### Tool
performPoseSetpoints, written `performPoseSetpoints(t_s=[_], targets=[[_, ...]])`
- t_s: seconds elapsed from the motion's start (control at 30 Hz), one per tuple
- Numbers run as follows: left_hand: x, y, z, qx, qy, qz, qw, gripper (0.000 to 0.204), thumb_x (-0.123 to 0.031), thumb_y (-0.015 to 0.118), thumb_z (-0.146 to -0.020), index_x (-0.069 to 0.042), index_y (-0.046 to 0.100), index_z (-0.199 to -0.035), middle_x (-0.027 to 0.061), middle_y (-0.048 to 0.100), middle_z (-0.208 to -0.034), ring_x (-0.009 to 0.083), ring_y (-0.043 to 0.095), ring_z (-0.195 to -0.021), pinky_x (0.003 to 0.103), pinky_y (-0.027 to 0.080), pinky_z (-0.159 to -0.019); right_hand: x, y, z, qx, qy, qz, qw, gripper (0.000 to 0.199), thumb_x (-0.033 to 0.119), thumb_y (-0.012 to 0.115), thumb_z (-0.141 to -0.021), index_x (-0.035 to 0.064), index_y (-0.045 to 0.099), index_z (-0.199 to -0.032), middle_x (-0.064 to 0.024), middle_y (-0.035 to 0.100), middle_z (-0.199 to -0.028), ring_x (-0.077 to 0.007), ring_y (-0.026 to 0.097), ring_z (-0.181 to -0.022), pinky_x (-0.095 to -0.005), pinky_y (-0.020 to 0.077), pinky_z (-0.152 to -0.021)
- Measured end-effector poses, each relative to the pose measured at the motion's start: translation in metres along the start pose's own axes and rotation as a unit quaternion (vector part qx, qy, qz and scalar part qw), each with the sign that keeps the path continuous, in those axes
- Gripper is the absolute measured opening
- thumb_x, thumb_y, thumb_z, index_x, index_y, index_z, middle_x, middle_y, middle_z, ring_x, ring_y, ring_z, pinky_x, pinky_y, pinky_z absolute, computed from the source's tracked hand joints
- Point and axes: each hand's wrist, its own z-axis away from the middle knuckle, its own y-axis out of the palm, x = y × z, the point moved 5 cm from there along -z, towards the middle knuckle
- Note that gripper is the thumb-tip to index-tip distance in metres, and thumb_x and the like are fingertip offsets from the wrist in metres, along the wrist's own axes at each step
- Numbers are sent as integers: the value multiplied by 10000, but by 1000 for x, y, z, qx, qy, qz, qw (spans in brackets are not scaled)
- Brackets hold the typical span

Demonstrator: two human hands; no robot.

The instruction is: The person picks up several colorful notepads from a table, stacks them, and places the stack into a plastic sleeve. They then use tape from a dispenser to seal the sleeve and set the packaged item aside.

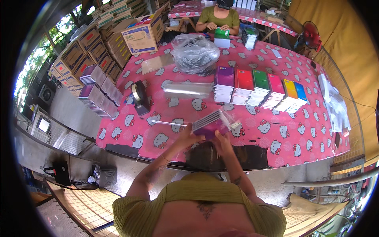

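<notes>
Near the table's front edge, a small stack of purple spiral notebooks (210,125) is held tilted between my two hands. My left hand (189,136) grips its left end, fingers closed round the side. At the near right side, my right hand (222,141) is closed on the stack too. Clear plastic wrap (232,121) sticks out loosely past the right end of the notebooks. Just left of my left hand lies a thin pale stick or strip (167,123). Beyond the notebooks, a pile of clear plastic sleeves (187,90) lies flat.
A black tape dispenser (140,98) stands left of the sleeves. Wrapped notebook stacks (100,91) rise at the left edge; coloured notebook stacks (254,87) form a row on the right. Farther back are a plastic bag heap (194,53), an open carton (143,36) and a co-worker (218,17).
</notes>
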Motion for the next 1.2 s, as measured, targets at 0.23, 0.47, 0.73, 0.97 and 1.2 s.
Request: performPoseSetpoints(t_s=[0.23, 0.47, 0.73, 0.97, 1.2], targets=[[-45, 11, 0, -79, 166, -192, 964, 524, -169, 724, -890, -31, 525, -1354, 133, 666, -1145, 266, 655, -1047, 392, 509, -952, 31, -5, -4, 77, -158, 503, 846, 495, 181, 768, -881, 54, 560, -1312, -66, 622, -1247, -164, 574, -1167, -307, 461, -960], [13, -108, -17, -265, 170, -78, 946, 141, -91, 598, -931, -18, 659, -1035, 118, 695, -934, 233, 658, -843, 369, 515, -731, 93, 20, -14, -38, -200, 428, 880, 215, 79, 622, -941, 37, 674, -1145, -102, 668, -1113, -215, 624, -1021, -303, 471, -880], [112, -307, -34, -404, -163, 100, 894, 364, -264, 788, -804, -23, 725, -1070, 58, 692, -846, 166, 609, -660, 324, 527, -644, 70, 126, 20, 48, -289, 775, 561, 237, 205, 752, -805, 105, 714, -1016, -83, 696, -975, -281, 658, -956, -414, 436, -930], [144, -303, -12, -528, -55, 155, 833, 195, -177, 747, -808, -43, 729, -948, 48, 697, -789, 183, 645, -701, 329, 521, -640, 48, 122, 11, 59, -252, 793, 552, 178, 230, 761, -807, 131, 714, -947, -3, 699, -849, -217, 659, -887, -395, 394, -893], [70, -287, -21, -392, -175, -610, 666, 247, -305, 642, -873, -113, 709, -1014, 161, 734, -915, 341, 703, -747, 476, 539, -693, 49, 120, 15, 19, -226, 796, 561, 212, 236, 770, -800, 135, 712, -977, -9, 690, -842, -217, 653, -867, -399, 382, -907]])
